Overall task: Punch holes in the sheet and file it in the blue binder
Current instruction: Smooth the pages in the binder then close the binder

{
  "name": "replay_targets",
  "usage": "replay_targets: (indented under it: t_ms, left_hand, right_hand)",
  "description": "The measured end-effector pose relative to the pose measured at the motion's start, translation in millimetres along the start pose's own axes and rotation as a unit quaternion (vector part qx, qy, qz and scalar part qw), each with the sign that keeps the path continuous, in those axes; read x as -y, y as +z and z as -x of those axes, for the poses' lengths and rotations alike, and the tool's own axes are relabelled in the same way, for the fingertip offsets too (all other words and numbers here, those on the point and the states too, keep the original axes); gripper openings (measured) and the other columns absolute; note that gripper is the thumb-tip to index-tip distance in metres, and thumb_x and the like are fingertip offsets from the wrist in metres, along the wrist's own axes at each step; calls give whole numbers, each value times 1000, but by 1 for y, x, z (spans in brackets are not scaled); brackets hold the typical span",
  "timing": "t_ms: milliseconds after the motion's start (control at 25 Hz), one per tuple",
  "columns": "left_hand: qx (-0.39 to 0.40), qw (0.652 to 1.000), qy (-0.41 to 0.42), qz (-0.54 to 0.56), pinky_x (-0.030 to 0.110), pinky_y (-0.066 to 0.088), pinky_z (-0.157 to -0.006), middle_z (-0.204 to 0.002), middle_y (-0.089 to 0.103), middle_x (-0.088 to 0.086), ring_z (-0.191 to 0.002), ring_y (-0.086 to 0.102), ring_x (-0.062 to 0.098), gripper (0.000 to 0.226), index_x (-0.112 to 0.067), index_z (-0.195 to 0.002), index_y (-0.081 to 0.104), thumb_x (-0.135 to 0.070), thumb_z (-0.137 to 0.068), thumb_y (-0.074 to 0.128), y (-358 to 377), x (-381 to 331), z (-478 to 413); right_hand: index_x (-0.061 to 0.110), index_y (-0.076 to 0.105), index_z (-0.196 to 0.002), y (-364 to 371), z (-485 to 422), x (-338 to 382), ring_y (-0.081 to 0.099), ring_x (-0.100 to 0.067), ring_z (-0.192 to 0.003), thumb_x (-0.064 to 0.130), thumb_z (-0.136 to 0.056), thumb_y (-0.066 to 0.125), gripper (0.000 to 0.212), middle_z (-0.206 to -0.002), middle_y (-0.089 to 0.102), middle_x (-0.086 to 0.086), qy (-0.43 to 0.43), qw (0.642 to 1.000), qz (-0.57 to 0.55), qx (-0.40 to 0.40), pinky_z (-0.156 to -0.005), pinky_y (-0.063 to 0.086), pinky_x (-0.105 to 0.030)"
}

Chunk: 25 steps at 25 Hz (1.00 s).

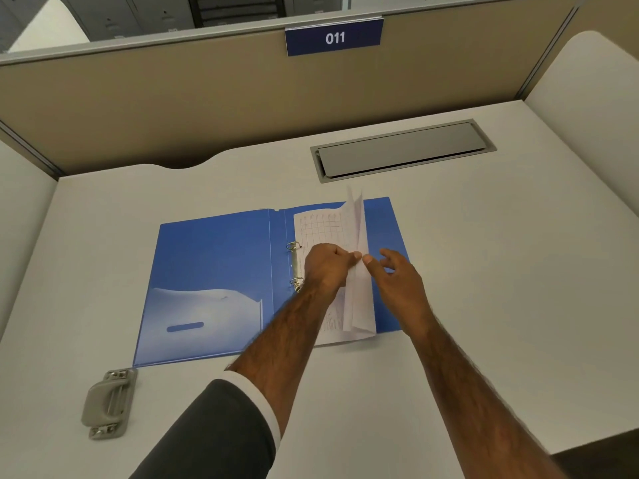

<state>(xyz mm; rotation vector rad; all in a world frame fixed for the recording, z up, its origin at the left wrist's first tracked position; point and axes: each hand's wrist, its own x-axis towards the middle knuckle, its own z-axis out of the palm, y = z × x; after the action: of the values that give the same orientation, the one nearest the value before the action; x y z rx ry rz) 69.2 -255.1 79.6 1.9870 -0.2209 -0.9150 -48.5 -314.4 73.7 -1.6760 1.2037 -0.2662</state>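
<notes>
The blue binder [211, 271] lies open on the white desk, its two metal rings [294, 264] near the spine. A printed sheet with a grid [321, 226] rests on the binder's right half. Over it a white sheet [359, 299] stands folded upward on edge, blurred at the top. My left hand [326, 264] pinches this sheet at its middle. My right hand [397, 274] is beside it, thumb tip touching the sheet and fingers spread. The grey hole punch [109, 402] sits at the desk's front left, apart from both hands.
A grey cable hatch [401, 150] is set into the desk behind the binder. Beige partition walls [173, 108] enclose the desk at the back and sides, with a blue sign reading 011 [334, 38]. The desk's front edge [594, 444] shows at lower right.
</notes>
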Motion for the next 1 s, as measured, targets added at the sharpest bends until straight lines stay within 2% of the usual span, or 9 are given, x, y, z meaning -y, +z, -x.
replay_targets:
  t_ms: [120, 200, 280, 400, 520, 600, 720, 840, 1000]
  left_hand:
    - [9, 993, -22, 112, 45, 61, -81, -99, 75, 10, -88, 73, 27, 33, -2, -97, 69, -34, -87, 71, -7, 2, 5]
    - [24, 992, -20, 120, 42, 61, -80, -102, 74, 11, -91, 73, 27, 33, 0, -100, 68, -32, -90, 69, -24, 6, 6]
    - [21, 996, -5, 87, 40, 60, -80, -102, 74, 14, -93, 72, 30, 34, 2, -100, 68, -31, -91, 68, -59, 13, 2]
    - [-49, 998, -1, 38, 41, 54, -77, -91, 71, 15, -81, 66, 31, 41, 6, -95, 66, -34, -88, 71, -140, 37, -7]
    - [-122, 992, -36, 23, 46, 55, -83, -92, 70, 16, -82, 64, 28, 35, 0, -91, 67, -34, -85, 74, -206, 68, -12]
    - [-144, 988, -56, 13, 48, 55, -83, -91, 68, 17, -82, 63, 30, 30, -3, -82, 63, -31, -86, 73, -226, 86, -13]
    - [-185, 980, -65, -24, 39, 48, -68, -74, 59, 11, -74, 56, 29, 36, -11, -63, 51, -28, -86, 73, -235, 105, -18]
    - [-188, 979, -60, -55, 37, 47, -65, -74, 58, 13, -70, 54, 28, 33, -10, -65, 53, -26, -87, 72, -233, 113, -26]
    - [-208, 970, -41, -117, 36, 44, -66, -75, 59, 15, -73, 56, 32, 32, -6, -66, 56, -25, -88, 70, -226, 114, -33]
  right_hand:
    - [22, 57, -120, 1, -4, -4, 63, -21, -97, 65, -91, 44, 53, -117, 65, -3, 5, 1000, -9, -8, -76, 51, -32]
    - [18, 60, -103, -1, -9, -10, 65, -23, -86, 66, -92, 43, 52, -99, 66, -4, 23, 1000, -20, -10, -66, 48, -28]
    - [10, 60, -95, -5, -15, -19, 65, -22, -80, 58, -93, 52, 48, -92, 66, -6, 37, 999, -10, -15, -61, 44, -25]
    - [0, 63, -88, -9, -20, -32, 64, -18, -69, 39, -91, 64, 39, -86, 69, -7, 51, 998, 1, -33, -56, 44, -25]
    - [6, 56, -70, -9, -23, -39, 59, -17, -61, 27, -89, 69, 31, -75, 66, -5, 62, 996, -3, -61, -49, 41, -24]
    - [5, 57, -70, -7, -24, -42, 58, -15, -58, 23, -87, 70, 28, -71, 65, -2, 63, 996, -7, -70, -47, 40, -24]
    - [0, 58, -74, -5, -25, -43, 57, -14, -56, 21, -85, 72, 27, -71, 64, -4, 62, 995, 4, -83, -48, 40, -24]
    - [-4, 60, -79, -5, -28, -41, 57, -13, -58, 21, -86, 72, 29, -72, 64, -3, 54, 995, 14, -88, -49, 40, -24]
    - [-1, 61, -77, -4, -27, -39, 53, -15, -56, 26, -91, 65, 31, -69, 62, -3, 58, 994, 7, -96, -49, 37, -23]
